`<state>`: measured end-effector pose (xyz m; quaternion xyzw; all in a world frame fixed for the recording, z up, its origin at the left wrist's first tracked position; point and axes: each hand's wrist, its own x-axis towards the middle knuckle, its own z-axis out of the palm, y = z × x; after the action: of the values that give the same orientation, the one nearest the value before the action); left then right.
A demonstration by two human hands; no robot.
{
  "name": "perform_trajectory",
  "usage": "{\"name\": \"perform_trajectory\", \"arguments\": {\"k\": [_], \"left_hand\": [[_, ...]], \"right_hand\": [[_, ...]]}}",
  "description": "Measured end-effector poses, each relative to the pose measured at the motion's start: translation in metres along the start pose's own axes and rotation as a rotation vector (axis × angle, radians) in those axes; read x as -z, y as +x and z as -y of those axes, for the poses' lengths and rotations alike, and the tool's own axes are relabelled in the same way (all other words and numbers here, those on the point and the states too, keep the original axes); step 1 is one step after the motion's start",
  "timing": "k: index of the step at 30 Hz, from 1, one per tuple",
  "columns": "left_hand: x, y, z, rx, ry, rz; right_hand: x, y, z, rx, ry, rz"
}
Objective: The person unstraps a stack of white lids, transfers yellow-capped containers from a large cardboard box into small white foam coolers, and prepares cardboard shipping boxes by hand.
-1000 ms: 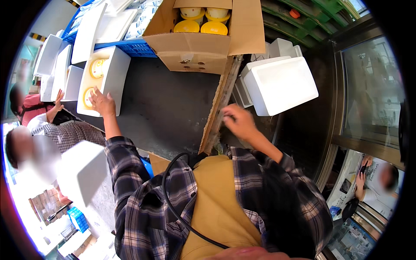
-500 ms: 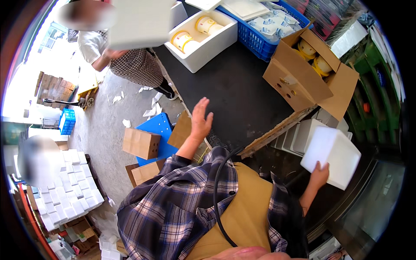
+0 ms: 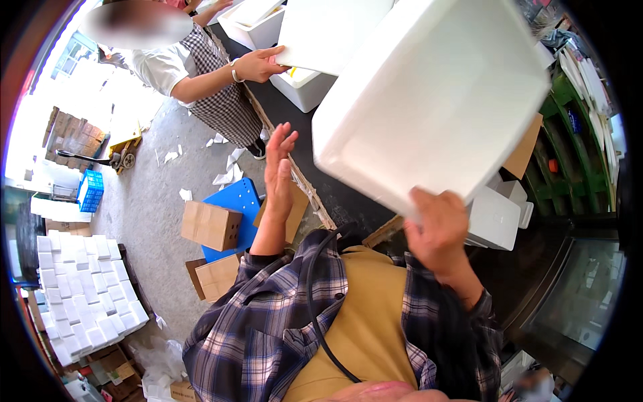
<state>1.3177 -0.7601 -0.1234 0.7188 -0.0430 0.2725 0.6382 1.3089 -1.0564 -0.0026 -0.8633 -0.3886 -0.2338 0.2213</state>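
Observation:
My right hand (image 3: 439, 228) grips the rim of a big white foam box (image 3: 429, 107). The box is tilted, its hollow side facing me, and raised above the dark table (image 3: 308, 144). My left hand (image 3: 278, 177) is lifted with fingers stretched, apart from the box and holding nothing. Beyond it, a co-worker's hand (image 3: 261, 63) holds a flat white foam lid (image 3: 328, 30) over another white foam box (image 3: 305, 90) on the table. A bit of yellow shows inside that box; the lid hides most of it.
More white foam boxes (image 3: 495, 218) stand low at my right, beside a dark metal-edged unit. On the floor at left lie cardboard boxes (image 3: 211, 226), a blue board (image 3: 236, 208) and white scraps. A pallet of white foam blocks (image 3: 90, 295) stands further left.
My right hand has swung the foam box up from my right to over the table, hiding the carton and blue crate. The co-worker's lid has moved right over a box. My left hand shifted left.

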Motion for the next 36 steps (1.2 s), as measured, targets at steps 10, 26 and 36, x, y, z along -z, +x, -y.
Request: {"name": "perform_trajectory", "arguments": {"k": [10, 26, 36], "left_hand": [[0.022, 0.003, 0.046, 0.65, -0.343, 0.189], [-0.135, 0.178, -0.076, -0.32, -0.035, 0.265], [-0.455, 0.262, -0.014, -0.33, 1.123, 1.456]], "right_hand": [[-0.083, -0.011, 0.029, -0.141, 0.292, 0.52], [0.024, -0.013, -0.315, -0.793, 0.31, -0.133], [-0.027, -0.054, -0.238, -0.232, 0.116, 0.227]]}}
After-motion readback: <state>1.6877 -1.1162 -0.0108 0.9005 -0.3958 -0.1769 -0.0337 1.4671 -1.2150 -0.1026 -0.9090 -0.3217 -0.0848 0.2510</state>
